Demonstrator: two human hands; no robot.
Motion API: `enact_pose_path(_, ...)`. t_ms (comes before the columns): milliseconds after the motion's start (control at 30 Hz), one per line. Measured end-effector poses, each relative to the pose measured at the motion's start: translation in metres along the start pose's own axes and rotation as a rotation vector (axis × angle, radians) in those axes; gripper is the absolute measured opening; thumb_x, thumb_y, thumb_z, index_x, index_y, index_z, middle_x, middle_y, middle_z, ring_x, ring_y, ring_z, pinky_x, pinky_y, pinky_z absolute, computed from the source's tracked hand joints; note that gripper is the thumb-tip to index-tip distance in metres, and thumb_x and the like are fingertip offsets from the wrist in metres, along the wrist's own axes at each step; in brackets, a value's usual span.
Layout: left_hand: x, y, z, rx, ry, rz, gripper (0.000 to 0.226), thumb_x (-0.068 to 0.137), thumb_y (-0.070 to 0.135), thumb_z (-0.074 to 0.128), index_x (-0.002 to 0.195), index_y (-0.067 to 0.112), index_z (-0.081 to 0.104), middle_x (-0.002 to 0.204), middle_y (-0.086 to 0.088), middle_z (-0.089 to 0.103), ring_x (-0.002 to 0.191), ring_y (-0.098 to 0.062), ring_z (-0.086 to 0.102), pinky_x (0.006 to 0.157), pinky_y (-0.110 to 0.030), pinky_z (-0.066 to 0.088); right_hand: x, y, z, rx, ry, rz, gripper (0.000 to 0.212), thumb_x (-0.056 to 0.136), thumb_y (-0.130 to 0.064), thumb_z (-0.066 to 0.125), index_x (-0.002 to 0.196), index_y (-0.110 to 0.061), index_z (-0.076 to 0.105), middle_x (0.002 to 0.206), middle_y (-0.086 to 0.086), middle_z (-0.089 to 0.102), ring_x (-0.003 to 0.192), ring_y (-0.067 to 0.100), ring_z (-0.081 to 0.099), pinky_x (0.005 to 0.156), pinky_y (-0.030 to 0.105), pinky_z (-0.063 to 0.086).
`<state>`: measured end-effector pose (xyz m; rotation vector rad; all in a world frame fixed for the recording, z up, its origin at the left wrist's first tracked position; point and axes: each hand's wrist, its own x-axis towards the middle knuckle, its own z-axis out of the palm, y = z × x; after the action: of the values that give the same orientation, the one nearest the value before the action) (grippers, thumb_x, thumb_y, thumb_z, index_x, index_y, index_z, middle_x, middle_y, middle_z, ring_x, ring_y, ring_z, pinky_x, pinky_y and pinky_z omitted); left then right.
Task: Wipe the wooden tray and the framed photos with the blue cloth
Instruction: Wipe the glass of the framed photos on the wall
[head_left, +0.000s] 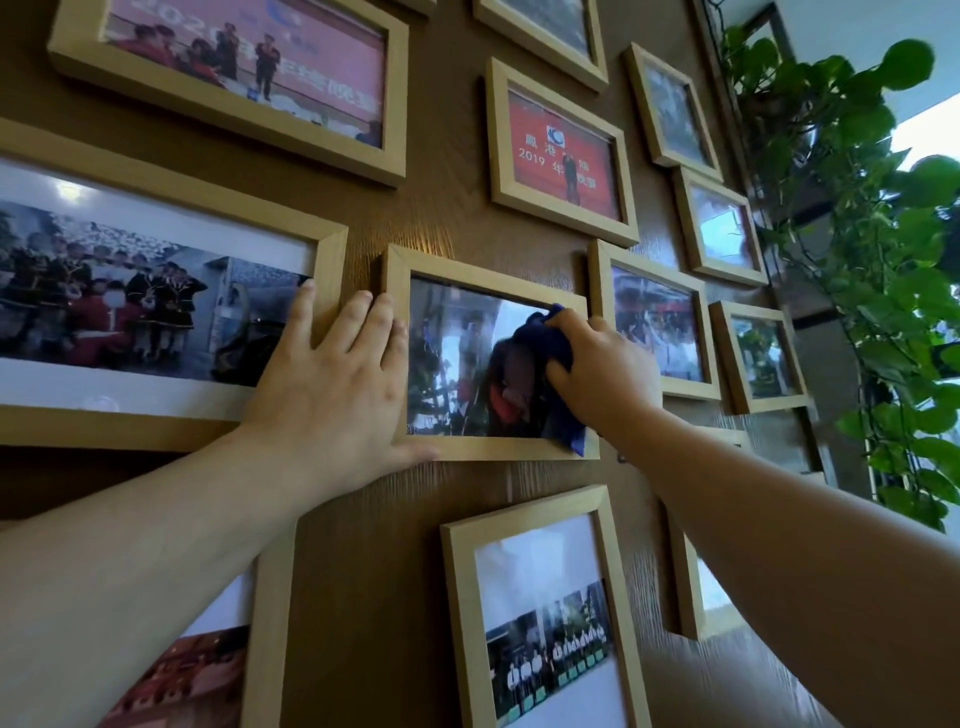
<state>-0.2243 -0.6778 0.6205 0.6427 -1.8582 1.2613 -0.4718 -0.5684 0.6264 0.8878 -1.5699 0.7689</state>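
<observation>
Several light wooden framed photos hang on a brown wood-grain wall. In the middle hangs a small landscape framed photo (457, 358). My right hand (605, 376) presses the crumpled blue cloth (563, 410) against the right part of its glass; a corner of the cloth hangs over the lower frame edge. My left hand (332, 379) lies flat with spread fingers on the frame's left edge and the wall, its thumb under the bottom rail. No wooden tray is in view.
A large framed photo (130, 301) is at the left, touched by my little finger. More frames surround the middle one, including a red one (563, 156) above and a portrait one (545, 613) below. A leafy green climbing plant (872, 270) stands at the right by a bright window.
</observation>
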Motion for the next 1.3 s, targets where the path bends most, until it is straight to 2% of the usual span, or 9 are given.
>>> enact_pose_path(100,0.001,0.0,0.0,0.012,-0.008,0.003,0.119,0.063,0.088,0.006,0.149,0.006,0.014,0.16,-0.018,0.015,0.148,-0.03,0.009,0.115,-0.064,0.007,-0.003,-0.038,-0.006,0.12,0.02,-0.229,0.039,0.085,-0.04,0.051,0.122,-0.033,0.042,0.105,0.001,0.058,0.068,0.013,0.051,0.048,0.018,0.027)
enact_pose_path(233,0.002,-0.001,0.0,0.013,-0.009,-0.003,0.119,0.063,0.087,0.003,0.148,0.007,0.022,0.158,-0.018,0.022,0.147,-0.031,0.015,0.115,-0.063,0.01,-0.015,-0.08,-0.005,0.11,0.041,-0.473,0.044,0.084,-0.04,0.051,0.126,-0.031,0.043,0.107,0.004,0.055,0.072,0.013,0.051,0.051,0.025,0.04)
enact_pose_path(367,0.001,-0.002,0.002,0.001,-0.001,0.008,0.121,0.064,0.089,0.002,0.146,0.003,0.026,0.156,-0.02,0.027,0.146,-0.031,0.02,0.115,-0.063,0.012,-0.022,-0.037,-0.007,-0.014,0.002,-0.38,0.037,0.087,-0.038,0.052,0.122,-0.032,0.044,0.105,0.003,0.054,0.068,0.012,0.049,0.05,0.024,0.033)
enact_pose_path(533,0.001,-0.002,0.005,-0.007,-0.004,-0.001,0.12,0.065,0.091,0.015,0.149,0.004,0.016,0.159,-0.019,0.019,0.147,-0.03,0.013,0.116,-0.062,0.009,-0.033,0.012,-0.009,-0.165,-0.134,-0.125,0.035,0.087,-0.038,0.052,0.12,-0.032,0.042,0.106,0.004,0.056,0.071,0.022,0.057,0.057,0.036,0.05)
enact_pose_path(733,0.003,0.0,0.001,-0.039,-0.024,-0.008,0.125,0.06,0.09,-0.006,0.149,0.005,0.015,0.16,-0.018,0.016,0.148,-0.029,0.01,0.117,-0.061,0.006,-0.034,-0.037,-0.015,0.014,-0.125,-0.43,0.04,0.083,-0.04,0.051,0.122,-0.032,0.043,0.104,0.0,0.057,0.069,0.018,0.055,0.054,0.024,0.033)
enact_pose_path(833,0.004,-0.001,0.001,-0.073,-0.022,-0.005,0.126,0.057,0.088,-0.009,0.149,0.006,0.015,0.16,-0.018,0.014,0.148,-0.029,0.01,0.117,-0.061,0.006,-0.036,-0.068,-0.016,0.083,-0.115,-0.624,0.044,0.082,-0.04,0.05,0.124,-0.028,0.046,0.105,0.002,0.054,0.065,0.012,0.045,0.05,0.024,0.036)
enact_pose_path(967,0.003,-0.001,0.004,-0.086,0.008,-0.01,0.129,0.058,0.089,-0.014,0.148,0.004,0.019,0.159,-0.018,0.019,0.147,-0.03,0.014,0.116,-0.062,0.009,-0.037,-0.049,-0.021,0.083,-0.177,-0.581,0.044,0.083,-0.037,0.054,0.126,-0.031,0.045,0.105,0.003,0.055,0.07,0.013,0.047,0.054,0.027,0.038)
enact_pose_path(1100,0.002,-0.001,0.009,-0.048,0.023,0.001,0.12,0.065,0.089,0.008,0.148,0.003,0.018,0.159,-0.02,0.019,0.147,-0.031,0.014,0.115,-0.063,0.013,-0.043,-0.004,-0.022,-0.085,-0.254,-0.44,0.043,0.082,-0.037,0.056,0.124,-0.036,0.046,0.104,0.001,0.057,0.07,0.019,0.055,0.055,0.028,0.036)
enact_pose_path(1300,0.004,0.0,0.005,-0.044,-0.014,-0.008,0.118,0.068,0.088,0.026,0.148,0.002,0.014,0.159,-0.02,0.015,0.147,-0.032,0.011,0.115,-0.064,0.011,-0.041,0.023,-0.028,-0.279,-0.34,-0.343,0.039,0.086,-0.043,0.05,0.123,-0.04,0.042,0.101,-0.004,0.056,0.067,0.012,0.043,0.056,0.026,0.03)
